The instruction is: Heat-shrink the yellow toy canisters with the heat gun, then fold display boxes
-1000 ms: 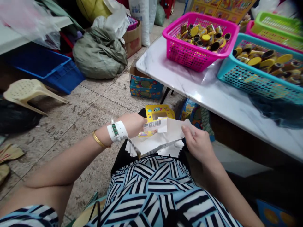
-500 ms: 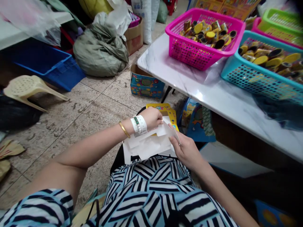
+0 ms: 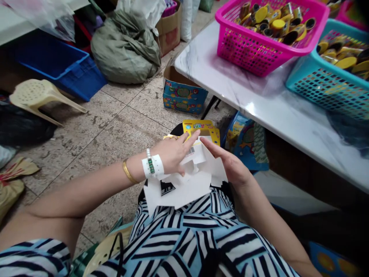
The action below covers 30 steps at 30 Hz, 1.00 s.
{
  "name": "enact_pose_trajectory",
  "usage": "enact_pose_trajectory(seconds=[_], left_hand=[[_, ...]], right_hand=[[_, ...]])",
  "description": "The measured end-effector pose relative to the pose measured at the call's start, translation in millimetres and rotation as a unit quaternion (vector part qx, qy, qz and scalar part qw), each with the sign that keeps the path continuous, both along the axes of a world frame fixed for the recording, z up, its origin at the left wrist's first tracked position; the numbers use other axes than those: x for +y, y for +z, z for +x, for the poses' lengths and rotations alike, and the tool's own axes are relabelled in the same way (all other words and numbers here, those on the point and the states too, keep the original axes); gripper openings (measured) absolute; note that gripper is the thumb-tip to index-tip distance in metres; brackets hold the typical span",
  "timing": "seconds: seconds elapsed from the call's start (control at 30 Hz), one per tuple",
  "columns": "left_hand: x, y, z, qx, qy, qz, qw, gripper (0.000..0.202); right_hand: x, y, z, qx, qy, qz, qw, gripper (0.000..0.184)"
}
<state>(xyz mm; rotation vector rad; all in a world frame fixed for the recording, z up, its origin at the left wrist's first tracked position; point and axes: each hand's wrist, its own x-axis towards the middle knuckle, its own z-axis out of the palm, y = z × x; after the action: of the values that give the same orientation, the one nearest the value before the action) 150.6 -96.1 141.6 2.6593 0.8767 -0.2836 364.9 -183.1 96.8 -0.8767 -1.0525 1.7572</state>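
Note:
On my lap lies a partly folded cardboard box (image 3: pixel 184 192), its white inside facing up, with several flaps sticking out. A printed yellow panel (image 3: pixel 211 129) with a cut-out window shows at its far end. My left hand (image 3: pixel 173 154) lies across the left flaps, fingers spread and pointing to the far right. Along the right edge my right hand (image 3: pixel 230 163) rests against the card, its fingers stretched out and the palm turned inward. The part of the card under my left palm is hidden.
To the right, a marbled table (image 3: pixel 198 61) carries a pink basket (image 3: pixel 259 54) and a turquoise basket (image 3: pixel 319 88) of small yellow-capped tubes. A blue printed carton (image 3: pixel 184 96) stands by the table leg. On the left are a cream stool (image 3: pixel 34 94), a blue crate (image 3: pixel 83 73) and a green sack (image 3: pixel 123 50).
My left hand has gone from a closed grip on a flap to spread fingers, moving left. My right fingers have straightened off the flap they pinched. The view has tilted downward.

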Motion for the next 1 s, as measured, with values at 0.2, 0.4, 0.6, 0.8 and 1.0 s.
enact_pose_trajectory(seconds=[0.2, 0.4, 0.6, 0.8, 1.0], left_hand=[[1.4, -21.6, 1.9, -0.05, -0.009, -0.048, 0.998, 0.106], [7.9, -10.2, -1.3, -0.137, -0.006, -0.087, 0.987, 0.093], [10.3, -7.6, -10.5, -0.187, 0.001, -0.103, 0.977, 0.055], [8.8, -9.6, -14.3, -0.15, 0.007, -0.097, 0.984, 0.055], [7.5, -9.5, -16.0, -0.163, 0.018, -0.114, 0.98, 0.053]], right_hand=[[2.3, 4.7, -9.7, -0.197, 0.02, 0.043, 0.979, 0.093], [19.4, 20.9, -16.1, -0.484, 0.09, 0.066, 0.868, 0.122], [21.9, 28.3, -16.5, -0.541, 0.136, 0.078, 0.826, 0.127], [25.3, 13.6, -10.7, -0.393, 0.121, 0.085, 0.908, 0.109], [30.6, 0.4, -17.2, -0.323, 0.092, 0.032, 0.942, 0.106]])
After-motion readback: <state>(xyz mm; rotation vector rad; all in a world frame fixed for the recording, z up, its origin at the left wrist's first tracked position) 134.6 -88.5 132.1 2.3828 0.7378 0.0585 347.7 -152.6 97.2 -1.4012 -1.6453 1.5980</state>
